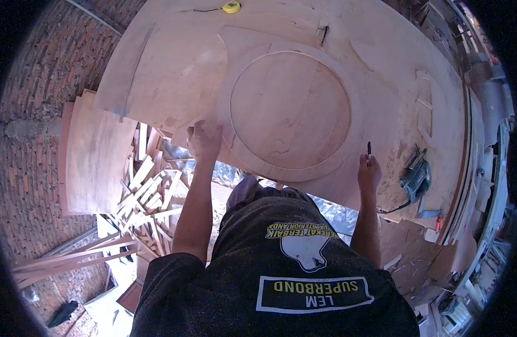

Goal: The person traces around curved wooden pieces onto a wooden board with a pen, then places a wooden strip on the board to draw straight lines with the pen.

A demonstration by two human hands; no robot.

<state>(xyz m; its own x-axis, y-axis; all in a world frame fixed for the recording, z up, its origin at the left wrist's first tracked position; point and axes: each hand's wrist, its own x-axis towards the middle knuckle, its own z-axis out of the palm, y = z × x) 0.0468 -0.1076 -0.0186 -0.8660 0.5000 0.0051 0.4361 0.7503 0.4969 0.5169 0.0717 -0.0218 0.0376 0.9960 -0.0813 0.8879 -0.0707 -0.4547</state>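
A wide plywood sheet (pixel 180 84) lies in front of me. On it rests a flat wooden ring (pixel 353 121) surrounding a round area of wood. My left hand (pixel 204 141) rests on the plywood just left of the ring, fingers bent and somewhat apart, with nothing visible in its grasp. To the right of the ring, my right hand (pixel 370 171) is closed around a dark pen (pixel 369 148) that points up and away from me. Its tip appears near the plywood, but I cannot tell whether it touches.
A green power tool (pixel 416 178) with a cord lies on the right of the sheet. At the far edge is a yellow tape measure (pixel 231 7). Wood offcuts (pixel 149 191) are heaped below left, near a brick wall (pixel 39 106). A thin strip (pixel 136 73) lies at left.
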